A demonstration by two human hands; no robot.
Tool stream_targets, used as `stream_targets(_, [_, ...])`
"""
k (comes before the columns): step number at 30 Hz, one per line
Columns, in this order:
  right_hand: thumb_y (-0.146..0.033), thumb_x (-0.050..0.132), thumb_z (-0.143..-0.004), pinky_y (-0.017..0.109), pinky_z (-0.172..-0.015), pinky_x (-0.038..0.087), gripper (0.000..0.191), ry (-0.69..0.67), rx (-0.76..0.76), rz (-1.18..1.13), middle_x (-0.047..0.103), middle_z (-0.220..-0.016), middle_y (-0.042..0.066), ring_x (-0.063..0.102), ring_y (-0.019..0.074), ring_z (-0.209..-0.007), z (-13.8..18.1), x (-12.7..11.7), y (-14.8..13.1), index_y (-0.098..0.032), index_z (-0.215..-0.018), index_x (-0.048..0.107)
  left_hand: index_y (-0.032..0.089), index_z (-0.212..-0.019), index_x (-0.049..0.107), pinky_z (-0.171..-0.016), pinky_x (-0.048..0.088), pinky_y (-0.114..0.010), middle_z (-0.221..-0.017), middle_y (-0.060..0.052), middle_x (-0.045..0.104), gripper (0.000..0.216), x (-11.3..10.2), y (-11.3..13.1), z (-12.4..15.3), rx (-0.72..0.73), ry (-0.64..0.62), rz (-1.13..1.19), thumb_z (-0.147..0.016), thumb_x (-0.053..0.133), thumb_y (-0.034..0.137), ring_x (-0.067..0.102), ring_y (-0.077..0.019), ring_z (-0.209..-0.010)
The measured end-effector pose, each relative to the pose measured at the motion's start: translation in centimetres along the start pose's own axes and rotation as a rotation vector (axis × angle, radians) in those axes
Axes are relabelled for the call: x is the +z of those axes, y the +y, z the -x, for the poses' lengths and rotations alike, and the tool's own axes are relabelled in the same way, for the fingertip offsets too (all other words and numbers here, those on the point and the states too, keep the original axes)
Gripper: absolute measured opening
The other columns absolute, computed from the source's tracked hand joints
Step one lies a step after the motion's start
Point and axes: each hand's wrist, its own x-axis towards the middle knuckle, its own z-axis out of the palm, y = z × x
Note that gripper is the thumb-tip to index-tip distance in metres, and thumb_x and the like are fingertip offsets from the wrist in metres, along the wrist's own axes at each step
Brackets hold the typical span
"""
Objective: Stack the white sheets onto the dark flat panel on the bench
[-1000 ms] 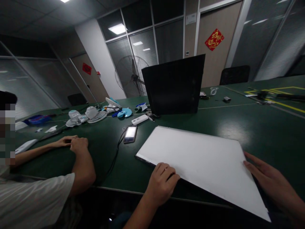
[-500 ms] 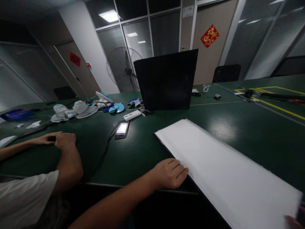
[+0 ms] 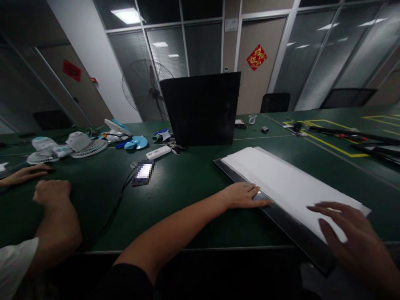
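Note:
A stack of white paper sheets (image 3: 287,179) lies slantwise on a flat black board (image 3: 290,227), whose near edge sticks out from under the paper. Flat on that edge rests my left hand (image 3: 243,196), its fingers stretched out onto the board beside the paper. My right hand (image 3: 350,233) is at the near right end of the stack, fingers spread over the sheets and somewhat blurred. Whether its fingertips touch the paper I cannot tell. The sheets are slightly out of line with one another.
A black upright panel (image 3: 201,110) stands beyond the paper on the green table (image 3: 187,175). To the left are a phone (image 3: 143,172) with a cable, a white stick-like device (image 3: 158,152), small fan parts (image 3: 89,148) and another person's arm (image 3: 59,216). Black rods (image 3: 337,132) lie far right.
My left hand has gone from a closed grip at the board's edge to lying flat on it. The paper has shifted, baring more black board. My right hand has come into view, open.

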Motion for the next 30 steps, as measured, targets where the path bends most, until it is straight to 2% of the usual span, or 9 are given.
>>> stream_targets(2, [-0.044, 0.047, -0.101, 0.06, -0.118, 0.044, 0.046, -0.077, -0.037, 0.009, 0.056, -0.151, 0.012, 0.05, 0.0356, -0.145, -3.2, 2.3, 0.3, -0.035, -0.142, 0.066, 0.033, -0.165, 0.035, -0.092, 0.053, -0.036, -0.151, -0.018, 0.062, 0.057, 0.4, -0.6, -1.1, -0.001, -0.023, 0.004, -0.11, 0.039, 0.018, 0.065, -0.0252, -0.134])
stream_targets(4, [-0.053, 0.041, -0.102, 0.065, -0.118, 0.041, 0.056, -0.213, 0.008, 0.059, 0.045, -0.164, 0.013, 0.036, 0.0391, -0.155, -5.8, 4.9, 0.5, -0.03, -0.15, 0.061, 0.033, -0.165, 0.034, -0.095, 0.052, -0.038, -0.156, -0.016, 0.057, 0.058, 0.9, -1.0, -1.5, -0.014, -0.023, 0.014, -0.109, 0.04, 0.017, 0.062, -0.0264, -0.138])
stream_targets(8, [-0.068, 0.029, -0.103, 0.075, -0.116, 0.035, 0.067, -0.484, 0.157, 0.119, 0.033, -0.173, 0.008, 0.027, 0.0409, -0.159, -8.3, 8.9, 1.6, -0.042, -0.162, 0.045, 0.035, -0.163, 0.038, -0.102, 0.05, -0.049, -0.162, -0.014, 0.05, 0.056, 1.9, -1.0, -1.1, -0.129, -0.026, 0.051, -0.109, 0.044, 0.023, 0.06, -0.0325, -0.139])
stream_targets(11, [-0.069, 0.02, -0.104, 0.079, -0.115, 0.03, 0.067, -0.552, 0.192, 0.124, 0.027, -0.175, 0.005, 0.024, 0.0402, -0.16, -9.2, 10.3, 3.2, -0.047, -0.165, 0.036, 0.036, -0.16, 0.043, -0.104, 0.05, -0.054, -0.16, -0.014, 0.053, 0.052, 2.5, -0.8, -0.8, -0.204, -0.076, 0.083, -0.109, 0.044, 0.024, 0.062, -0.0339, -0.136])
stream_targets(17, [-0.073, 0.016, -0.102, 0.086, -0.11, 0.026, 0.07, -0.599, 0.288, 0.131, 0.028, -0.174, 0.005, 0.026, 0.0465, -0.157, -11.5, 11.0, 6.7, -0.048, -0.162, 0.042, 0.035, -0.159, 0.046, -0.096, 0.055, -0.058, -0.155, -0.018, 0.057, 0.053, 1.9, -1.1, -1.0, -0.124, -0.132, 0.122, -0.108, 0.045, 0.022, 0.067, -0.0376, -0.128])
stream_targets(21, [-0.073, 0.018, -0.101, 0.087, -0.11, 0.023, 0.072, -0.603, 0.407, 0.155, 0.028, -0.174, 0.006, 0.028, 0.0506, -0.155, -12.3, 11.0, 9.8, -0.046, -0.162, 0.045, 0.036, -0.157, 0.05, -0.086, 0.06, -0.052, -0.149, -0.019, 0.062, 0.054, -0.2, 0.2, 1.4, -0.055, -0.085, 0.165, -0.104, 0.05, 0.022, 0.071, -0.0375, -0.121])
stream_targets(24, [-0.069, 0.023, -0.101, 0.084, -0.112, 0.024, 0.069, -0.592, 0.449, 0.172, 0.031, -0.174, 0.007, 0.03, 0.0514, -0.154, -12.1, 10.9, 12.4, -0.044, -0.16, 0.048, 0.035, -0.158, 0.048, -0.086, 0.061, -0.055, -0.149, -0.021, 0.062, 0.053, -3.1, 2.4, 4.9, -0.054, -0.1, 0.226, -0.106, 0.048, 0.028, 0.071, -0.0397, -0.121])
stream_targets(28, [-0.062, 0.026, -0.101, 0.084, -0.111, 0.026, 0.068, -0.543, 0.354, 0.165, 0.034, -0.172, 0.009, 0.028, 0.0492, -0.155, -11.8, 10.9, 16.1, -0.039, -0.159, 0.052, 0.032, -0.16, 0.046, -0.088, 0.062, -0.057, -0.152, -0.022, 0.059, 0.052, -8.1, 5.6, 10.4, -0.176, -0.246, 0.353, -0.108, 0.044, 0.036, 0.069, -0.0422, -0.125])
stream_targets(30, [-0.059, 0.03, -0.099, 0.074, -0.116, 0.034, 0.065, -0.471, 0.308, 0.116, 0.04, -0.169, 0.008, 0.032, 0.0429, -0.156, -12.0, 11.2, 17.8, -0.038, -0.155, 0.056, 0.028, -0.162, 0.043, -0.087, 0.062, -0.058, -0.15, -0.024, 0.06, 0.054, -10.4, 6.8, 12.8, -0.233, -0.315, 0.406, -0.109, 0.043, 0.037, 0.069, -0.0439, -0.124])
